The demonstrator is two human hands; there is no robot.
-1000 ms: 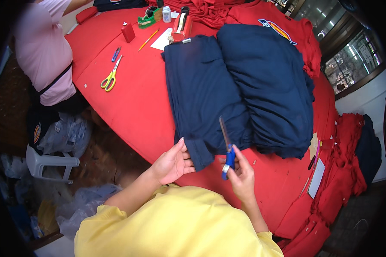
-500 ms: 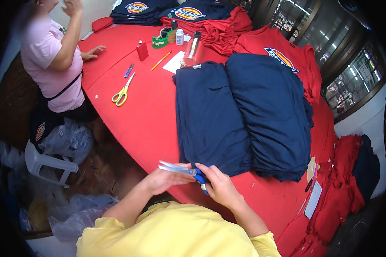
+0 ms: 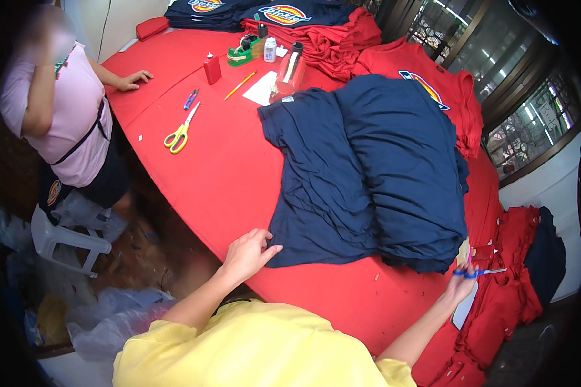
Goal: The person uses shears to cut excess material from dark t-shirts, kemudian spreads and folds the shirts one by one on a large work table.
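Our right hand (image 3: pixel 459 288) has fingers closed through the blue handles of the small scissors (image 3: pixel 478 273), out past the table's (image 3: pixel 239 187) right edge. Blades lie roughly level, long axis left to right, tips pointing right, away from us. Our left hand (image 3: pixel 246 253) lies on the red cloth, fingers loosely together, thumb tip touching the near corner of the navy shirt stack (image 3: pixel 368 174). Count: two navy stacks side by side, one yellow-handled scissors (image 3: pixel 179 133) far left, one blue pair in hand.
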